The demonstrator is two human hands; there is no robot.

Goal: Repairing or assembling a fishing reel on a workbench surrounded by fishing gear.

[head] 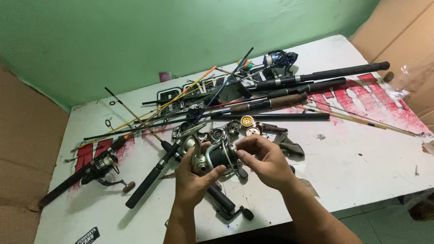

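Observation:
My left hand (192,178) grips a silver and black spinning reel (217,157) from the left, thumb across its body. My right hand (264,160) holds the same reel from the right, fingertips pinching the front of its dark spool. The reel is lifted just above a white table (362,160) with red lettering. Under my hands lies a black rod handle with a crank (229,207). Loose reel parts, one with a gold spool (247,121), lie just beyond the reel.
Several fishing rods (293,90) lie crossed over the back of the table, with a blue reel (278,58) at the far end. Another rod with a mounted reel (103,165) lies at left. Green wall behind, cardboard sheets on both sides.

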